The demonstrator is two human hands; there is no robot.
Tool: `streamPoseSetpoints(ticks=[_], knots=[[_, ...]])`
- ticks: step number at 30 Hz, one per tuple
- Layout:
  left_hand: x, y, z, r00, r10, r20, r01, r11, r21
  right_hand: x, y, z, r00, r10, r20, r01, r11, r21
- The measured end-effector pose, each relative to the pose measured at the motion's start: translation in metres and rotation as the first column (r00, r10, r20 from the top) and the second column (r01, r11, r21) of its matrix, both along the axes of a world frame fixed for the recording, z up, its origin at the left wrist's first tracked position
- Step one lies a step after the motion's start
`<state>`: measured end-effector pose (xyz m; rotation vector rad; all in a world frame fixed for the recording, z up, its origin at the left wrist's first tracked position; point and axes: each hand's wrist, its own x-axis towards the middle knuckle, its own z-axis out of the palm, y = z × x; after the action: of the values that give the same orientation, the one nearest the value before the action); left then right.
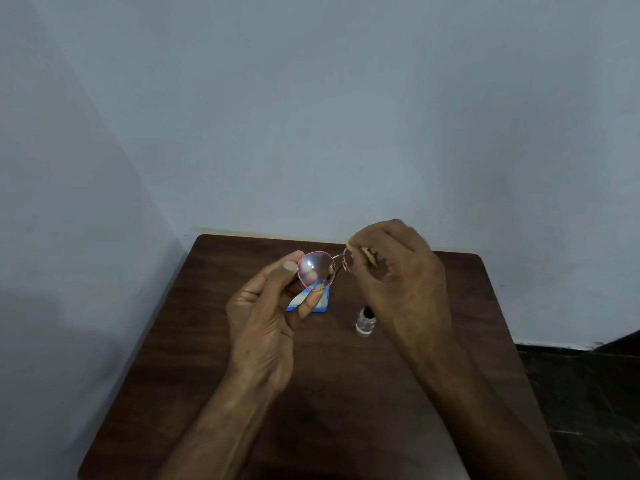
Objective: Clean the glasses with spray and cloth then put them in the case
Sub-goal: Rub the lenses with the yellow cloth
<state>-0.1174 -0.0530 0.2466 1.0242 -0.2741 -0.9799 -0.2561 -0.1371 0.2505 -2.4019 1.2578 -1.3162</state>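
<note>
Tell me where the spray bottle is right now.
In the head view, the spray bottle stands upright on the wooden table, just right of the blue case and beside the right hand.

The case [321, 304] lies on the table [207, 341] left of the spray bottle [365, 320], glasses [317, 270] above it.

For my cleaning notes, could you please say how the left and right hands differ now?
The left hand pinches the glasses by one lens rim; the right hand pinches a yellow cloth on the other lens. The left hand's thumbnail faces the camera; the right hand shows its back. Both are raised above the table.
</note>
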Motion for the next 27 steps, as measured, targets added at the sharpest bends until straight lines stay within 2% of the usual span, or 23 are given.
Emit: streamPoseSetpoints(ticks=[3,8,13,18,23,27], knots=[[-0.002,0.002,0.000,1.000,0.001,-0.003,-0.001,1.000,0.002,0.001,-0.002,0.003,0.996,-0.072,0.044,0.072,0.997,0.003],[0.005,0.006,0.003,1.000,0.009,-0.023,-0.009,1.000,-0.005,0.004,0.021,0.003,0.999,0.039,-0.019,-0.040,0.999,-0.025],[0.008,0.011,0.002,0.999,-0.017,-0.039,0.016,1.000,-0.009,-0.001,0.013,0.006,0.995,-0.103,0.010,0.103,0.994,-0.032],[0.019,0.018,0.004,0.998,-0.012,-0.065,0.011,1.000,-0.018,0.012,0.036,0.004,0.997,0.042,-0.062,-0.046,0.997,-0.056],[0.031,0.026,0.004,0.996,-0.014,-0.089,0.011,0.999,-0.035,0.022,0.028,0.008,0.984,-0.143,-0.106,0.134,0.987,-0.094],[0.045,0.030,0.006,0.995,-0.014,-0.102,0.010,0.999,-0.034,0.044,0.045,0.012,0.988,0.009,-0.154,-0.027,0.993,-0.117]])
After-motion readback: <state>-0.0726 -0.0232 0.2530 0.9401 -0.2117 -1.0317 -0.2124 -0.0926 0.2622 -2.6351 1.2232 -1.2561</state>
